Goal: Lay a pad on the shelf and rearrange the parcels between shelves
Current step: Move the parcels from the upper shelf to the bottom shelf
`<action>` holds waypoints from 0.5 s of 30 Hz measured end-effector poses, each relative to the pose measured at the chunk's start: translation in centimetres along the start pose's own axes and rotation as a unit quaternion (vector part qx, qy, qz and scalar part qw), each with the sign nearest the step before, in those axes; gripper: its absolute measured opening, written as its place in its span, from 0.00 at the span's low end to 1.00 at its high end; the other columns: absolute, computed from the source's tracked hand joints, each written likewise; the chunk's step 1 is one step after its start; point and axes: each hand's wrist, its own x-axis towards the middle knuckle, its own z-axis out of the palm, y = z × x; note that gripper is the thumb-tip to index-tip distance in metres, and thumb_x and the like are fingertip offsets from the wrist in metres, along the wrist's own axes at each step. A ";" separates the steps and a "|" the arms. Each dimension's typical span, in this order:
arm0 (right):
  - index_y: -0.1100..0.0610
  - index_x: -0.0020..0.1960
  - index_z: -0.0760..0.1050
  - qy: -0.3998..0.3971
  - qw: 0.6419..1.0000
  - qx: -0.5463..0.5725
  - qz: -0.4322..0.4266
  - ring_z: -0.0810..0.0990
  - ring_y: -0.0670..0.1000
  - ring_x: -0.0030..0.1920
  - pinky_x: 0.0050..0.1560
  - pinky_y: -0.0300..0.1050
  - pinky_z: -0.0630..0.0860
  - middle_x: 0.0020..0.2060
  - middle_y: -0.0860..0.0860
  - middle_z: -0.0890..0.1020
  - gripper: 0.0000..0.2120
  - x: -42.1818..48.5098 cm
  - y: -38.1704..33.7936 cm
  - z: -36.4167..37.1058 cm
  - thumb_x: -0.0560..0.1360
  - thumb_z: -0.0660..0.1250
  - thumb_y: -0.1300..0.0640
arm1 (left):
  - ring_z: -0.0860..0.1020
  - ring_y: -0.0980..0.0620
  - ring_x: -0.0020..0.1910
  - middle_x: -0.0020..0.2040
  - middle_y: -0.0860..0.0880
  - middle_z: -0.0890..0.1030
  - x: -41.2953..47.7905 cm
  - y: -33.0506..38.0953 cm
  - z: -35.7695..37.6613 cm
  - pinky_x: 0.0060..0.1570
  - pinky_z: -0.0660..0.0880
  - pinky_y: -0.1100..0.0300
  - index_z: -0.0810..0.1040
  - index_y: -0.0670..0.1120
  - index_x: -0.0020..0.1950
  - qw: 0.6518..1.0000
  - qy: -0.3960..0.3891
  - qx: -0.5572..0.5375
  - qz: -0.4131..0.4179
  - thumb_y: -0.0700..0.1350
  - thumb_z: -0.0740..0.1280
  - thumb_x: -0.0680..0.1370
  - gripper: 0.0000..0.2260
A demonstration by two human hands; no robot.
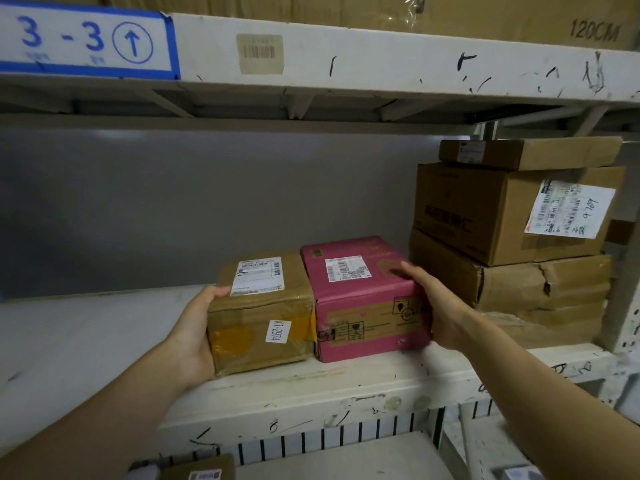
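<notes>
Storeroom: white scuffed metal shelf point(346, 382), grey wall point(173, 209) behind. Near front edge, brown taped cardboard parcel point(263, 317) and pink cardboard parcel point(367, 299) sit touching. My left hand point(194, 341) holds brown one's outer side, right hand point(433, 306) pink one's. Both look stiff, light; I'd squeeze from sides.

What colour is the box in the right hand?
The box is pink, in the head view.
</notes>
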 end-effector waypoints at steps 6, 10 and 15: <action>0.53 0.55 0.77 0.020 0.999 0.019 0.029 0.79 0.59 0.52 0.57 0.61 0.76 0.50 0.57 0.83 0.27 -0.3 -0.6 1.1 0.70 0.69 0.32 | 0.83 0.38 0.55 0.53 0.41 0.86 -0.6 0.1 -0.9 0.59 0.77 0.37 0.82 0.52 0.61 1.000 0.014 -0.013 0.021 0.59 0.64 0.78 0.17; 0.54 0.57 0.78 0.034 0.997 0.072 -0.009 0.83 0.59 0.50 0.53 0.57 0.78 0.46 0.57 0.86 0.25 -0.4 -0.1 2.2 0.70 0.69 0.36 | 0.83 0.38 0.56 0.53 0.42 0.86 -1.6 0.5 -1.3 0.62 0.75 0.36 0.82 0.52 0.61 0.998 0.004 -0.024 0.054 0.58 0.63 0.79 0.16; 0.50 0.58 0.80 0.048 0.989 0.129 -0.047 0.84 0.61 0.55 0.59 0.65 0.76 0.53 0.59 0.86 0.29 -1.8 1.1 2.8 0.63 0.69 0.34 | 0.83 0.39 0.57 0.56 0.43 0.86 -3.0 1.1 -2.3 0.62 0.74 0.35 0.81 0.52 0.63 0.995 -0.022 -0.039 0.084 0.57 0.63 0.78 0.18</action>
